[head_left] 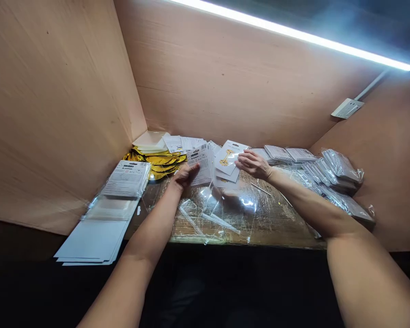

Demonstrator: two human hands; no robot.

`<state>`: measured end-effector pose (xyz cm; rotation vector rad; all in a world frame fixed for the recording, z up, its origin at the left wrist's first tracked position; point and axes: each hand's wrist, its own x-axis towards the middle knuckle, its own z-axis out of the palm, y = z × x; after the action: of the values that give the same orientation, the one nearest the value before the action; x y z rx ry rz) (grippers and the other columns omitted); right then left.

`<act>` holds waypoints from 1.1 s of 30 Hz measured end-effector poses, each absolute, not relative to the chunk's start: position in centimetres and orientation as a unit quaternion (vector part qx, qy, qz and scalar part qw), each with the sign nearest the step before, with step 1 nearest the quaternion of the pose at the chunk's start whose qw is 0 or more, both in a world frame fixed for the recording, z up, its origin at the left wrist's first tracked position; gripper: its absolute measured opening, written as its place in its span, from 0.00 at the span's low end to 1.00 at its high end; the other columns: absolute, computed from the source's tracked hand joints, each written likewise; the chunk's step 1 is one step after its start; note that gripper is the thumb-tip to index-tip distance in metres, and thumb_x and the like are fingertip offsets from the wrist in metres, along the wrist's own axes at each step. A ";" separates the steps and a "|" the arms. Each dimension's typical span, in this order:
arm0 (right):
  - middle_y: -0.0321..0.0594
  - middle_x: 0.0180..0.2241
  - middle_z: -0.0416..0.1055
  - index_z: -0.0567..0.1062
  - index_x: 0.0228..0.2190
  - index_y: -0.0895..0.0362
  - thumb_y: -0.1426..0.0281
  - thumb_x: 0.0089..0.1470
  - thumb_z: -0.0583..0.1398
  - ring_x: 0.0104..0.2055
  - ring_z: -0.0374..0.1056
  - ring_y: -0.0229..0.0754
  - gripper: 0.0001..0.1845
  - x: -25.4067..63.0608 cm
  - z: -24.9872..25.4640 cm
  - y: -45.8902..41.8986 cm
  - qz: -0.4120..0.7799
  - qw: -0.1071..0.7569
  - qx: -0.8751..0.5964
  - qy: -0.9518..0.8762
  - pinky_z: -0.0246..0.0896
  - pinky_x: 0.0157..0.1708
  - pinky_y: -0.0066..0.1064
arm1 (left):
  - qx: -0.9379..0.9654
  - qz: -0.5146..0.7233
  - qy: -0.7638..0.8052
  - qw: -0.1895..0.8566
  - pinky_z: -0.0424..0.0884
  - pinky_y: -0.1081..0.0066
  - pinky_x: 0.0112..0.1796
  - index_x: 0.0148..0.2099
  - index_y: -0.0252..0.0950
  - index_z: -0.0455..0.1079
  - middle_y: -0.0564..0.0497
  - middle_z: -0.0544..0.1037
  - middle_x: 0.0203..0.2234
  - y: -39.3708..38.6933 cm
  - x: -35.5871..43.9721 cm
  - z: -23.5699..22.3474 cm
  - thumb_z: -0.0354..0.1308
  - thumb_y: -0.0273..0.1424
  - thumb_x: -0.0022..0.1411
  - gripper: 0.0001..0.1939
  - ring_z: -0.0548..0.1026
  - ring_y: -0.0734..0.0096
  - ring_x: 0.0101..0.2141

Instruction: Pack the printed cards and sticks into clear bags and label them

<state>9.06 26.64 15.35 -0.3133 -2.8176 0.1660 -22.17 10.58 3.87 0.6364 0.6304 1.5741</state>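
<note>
My left hand [186,175] is closed around the edge of a fanned bunch of printed cards [200,166], thumb on top. Their text and barcode side faces up, and each has a hang slot. My right hand [254,165] has its fingers curled at the right edge of a white card [229,157] picturing a gold letter-shaped balloon. The fingertips partly cover that edge. More white cards lie beneath it, overlapping. Behind my left hand is a heap of shiny gold foil pieces [162,164], with frosted plastic sleeves [152,140] on top.
A stack of printed cards [126,180] and long white sheets [92,239] overhang the table's left front edge. Plastic-wrapped packs [341,166] pile up at right. Clear strips [220,222] and thin sticks [261,189] lie on the film-covered table [276,223]. Wooden panels enclose three sides.
</note>
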 end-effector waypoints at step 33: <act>0.51 0.54 0.77 0.70 0.57 0.51 0.27 0.61 0.37 0.53 0.76 0.55 0.50 -4.2 7.2 22.4 0.527 0.409 -0.316 -0.674 0.74 0.48 0.43 | 0.411 0.730 0.437 0.327 0.70 0.61 0.64 0.62 0.38 0.73 0.43 0.82 0.54 10.9 -21.1 3.9 0.81 0.19 0.32 0.51 0.78 0.51 0.60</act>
<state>-4.22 22.41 7.24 -0.7959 -1.6980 1.3287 -21.10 10.88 3.85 1.0766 1.1455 1.9112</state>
